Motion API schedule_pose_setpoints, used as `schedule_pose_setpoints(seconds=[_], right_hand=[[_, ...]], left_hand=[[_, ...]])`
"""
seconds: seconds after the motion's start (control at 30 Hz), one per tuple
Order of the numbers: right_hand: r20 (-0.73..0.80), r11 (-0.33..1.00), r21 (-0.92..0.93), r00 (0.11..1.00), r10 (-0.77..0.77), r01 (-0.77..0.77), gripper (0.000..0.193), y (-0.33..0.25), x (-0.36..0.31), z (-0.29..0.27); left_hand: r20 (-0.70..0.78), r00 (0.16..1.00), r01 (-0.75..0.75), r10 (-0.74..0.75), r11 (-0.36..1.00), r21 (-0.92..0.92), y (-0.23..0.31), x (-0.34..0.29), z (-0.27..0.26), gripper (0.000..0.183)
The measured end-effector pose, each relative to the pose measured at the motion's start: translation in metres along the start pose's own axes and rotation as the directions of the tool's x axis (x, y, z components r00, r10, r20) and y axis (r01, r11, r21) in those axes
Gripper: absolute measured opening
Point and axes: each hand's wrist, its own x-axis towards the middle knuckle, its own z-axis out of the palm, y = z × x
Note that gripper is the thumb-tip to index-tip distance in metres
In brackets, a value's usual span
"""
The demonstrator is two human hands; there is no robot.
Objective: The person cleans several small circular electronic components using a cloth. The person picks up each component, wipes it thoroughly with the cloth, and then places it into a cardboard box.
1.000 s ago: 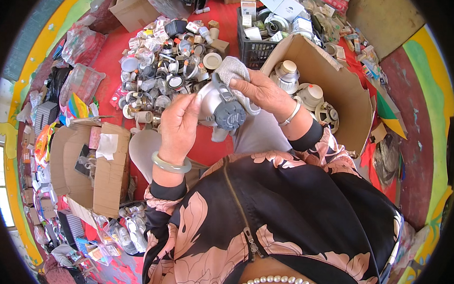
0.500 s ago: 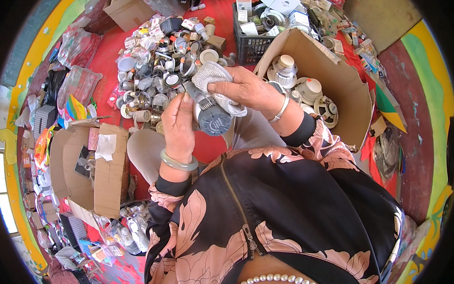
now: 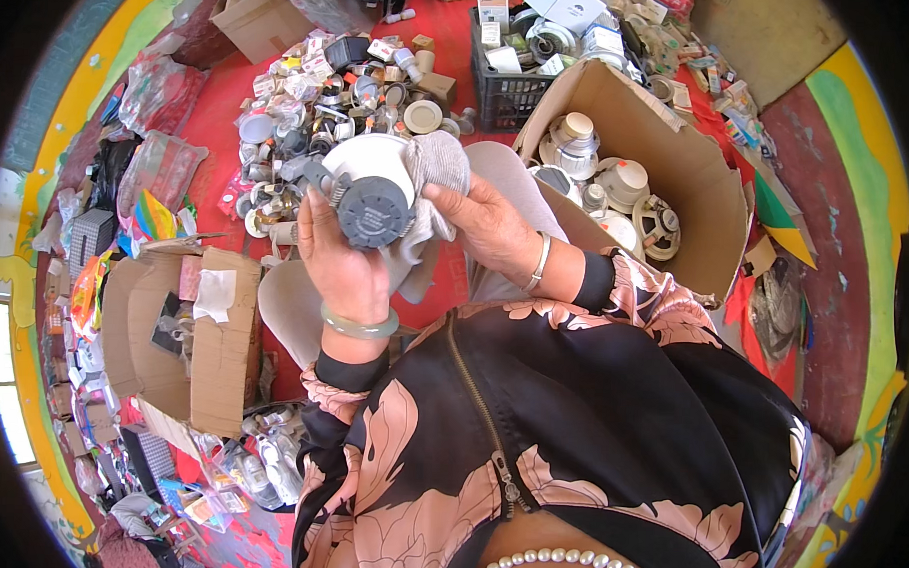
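In front of me I hold a round lamp-like fixture (image 3: 374, 213), white around the rim with a dark grey ribbed cap facing me. My left hand (image 3: 343, 270) is closed on its left side, near a grey bracket (image 3: 303, 172) that sticks out. A greyish-white knitted cloth (image 3: 440, 168) lies against the fixture's right side and hangs below it. My right hand (image 3: 497, 225) is closed on the cloth, pressing it to the fixture; the fingertips behind are hidden.
Beyond my hands a heap of small lamp parts (image 3: 325, 114) covers the red cloth (image 3: 214, 145). At right a cardboard box (image 3: 703, 183) holds round white fixtures, with a black crate (image 3: 511, 96) behind it. An open carton (image 3: 222, 346) stands at left.
The fixture has shifted left and turned, so its white rim now shows with the grey cap. The cloth has moved to its right side, and both hands remain on them.
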Motion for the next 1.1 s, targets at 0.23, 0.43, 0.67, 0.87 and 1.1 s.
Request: schedule_pose_setpoints(seconds=[0.23,0.43,0.67,0.87,1.1], right_hand=[[0.015,0.943,-0.319,0.996,-0.093,0.093,0.025,-0.035,0.02,-0.022],[0.226,0.5,-0.848,0.973,0.036,0.179,0.03,-0.069,0.02,-0.012],[0.185,0.658,-0.724,0.977,-0.102,0.206,0.031,-0.07,-0.002,-0.006],[-0.138,0.438,-0.878,0.978,0.157,-0.194,0.049,-0.035,-0.045,-0.074],[-0.272,-0.327,-0.907,0.962,-0.026,-0.265,0.051,-0.093,-0.086,-0.075]], left_hand=[[0.233,0.968,0.067,-0.093,0.99,0.12,0.005,0.018,-0.019,0.051],[0.395,0.889,-0.141,-0.232,0.682,0.718,0.036,0.023,-0.022,0.036],[0.137,0.971,0.15,-0.198,0.942,0.299,0.017,0.012,-0.012,0.031],[-0.162,0.953,0.239,-0.257,0.963,-0.125,0.003,0.06,-0.029,0.036],[-0.103,0.856,0.503,-0.507,0.862,-0.069,-0.03,0.046,0.005,0.036]])
